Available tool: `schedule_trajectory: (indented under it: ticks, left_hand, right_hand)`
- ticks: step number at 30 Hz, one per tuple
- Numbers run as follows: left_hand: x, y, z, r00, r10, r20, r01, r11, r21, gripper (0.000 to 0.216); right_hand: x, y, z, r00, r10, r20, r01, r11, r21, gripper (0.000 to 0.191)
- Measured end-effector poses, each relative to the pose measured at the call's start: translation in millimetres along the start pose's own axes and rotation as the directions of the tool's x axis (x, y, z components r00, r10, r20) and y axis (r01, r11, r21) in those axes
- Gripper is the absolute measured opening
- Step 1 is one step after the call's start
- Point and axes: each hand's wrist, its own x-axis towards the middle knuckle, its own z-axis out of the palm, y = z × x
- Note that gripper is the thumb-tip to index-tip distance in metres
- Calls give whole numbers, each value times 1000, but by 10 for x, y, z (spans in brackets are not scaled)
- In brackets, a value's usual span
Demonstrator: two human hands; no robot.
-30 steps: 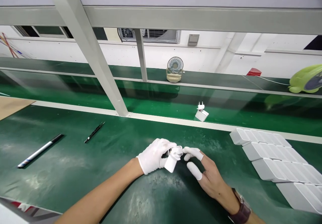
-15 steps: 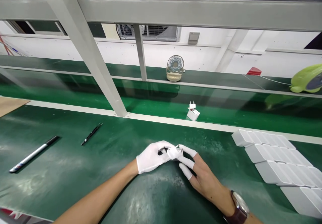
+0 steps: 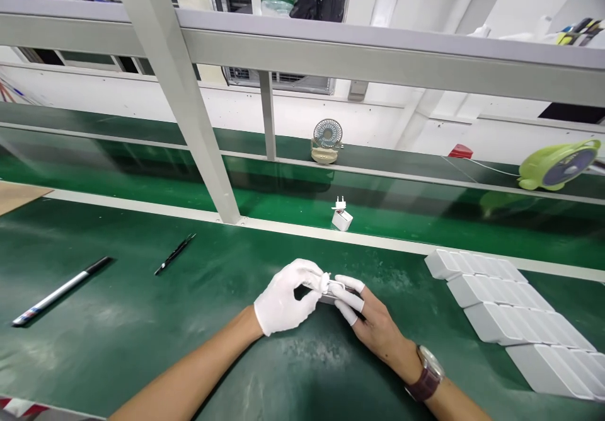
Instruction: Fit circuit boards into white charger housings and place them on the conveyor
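Note:
Close together over the green worktop [image 3: 227,345], both hands are closed on a small white plastic case [image 3: 327,297]. My left hand [image 3: 285,298], in a white glove, pinches a small white piece at its left end. My right hand [image 3: 366,314], with white finger covers and a watch on the wrist, grips the right end. The fingers hide most of the case, so its inside cannot be made out. Farther off, on the green conveyor belt, lies another white case [image 3: 343,220] with a two-pin plug [image 3: 340,204] on top.
Rows of white plastic cases [image 3: 501,288] stand at the right. A marker [image 3: 61,292] and a thin black pen-like tool [image 3: 174,254] lie at the left. Behind the belt are a small fan [image 3: 327,140] and a green fan [image 3: 558,166]. A slanting grey post [image 3: 189,112] rises from the worktop edge.
The camera view has tilted up and shifted. The case in my hands has turned, and a grey lower edge shows; my left fingers now pinch a small white piece at its end.

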Motion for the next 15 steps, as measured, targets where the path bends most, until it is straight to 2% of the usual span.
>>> schedule_trajectory:
  ticks: [6,9,13,15]
  left_hand:
    - [-12,-119,-93,991,-133,2,133,989,-67,11]
    - [-6,-127,-114,972,-225,-64,217,969,-123,6]
    - [-17,-95,-139,951,-278,-136,257,954,-151,20]
    - [-24,-76,-143,956,-274,-107,259,956,-142,35]
  right_hand:
    - [62,-8,-46,995,-78,67,85,990,-113,51]
    - [153,-44,-123,994,-97,41,101,988,-114,50]
    - [238,-82,-150,992,-97,-74,93,994,-64,56]
    - [246,-77,-107,997,-67,-31,67,998,-9,55]
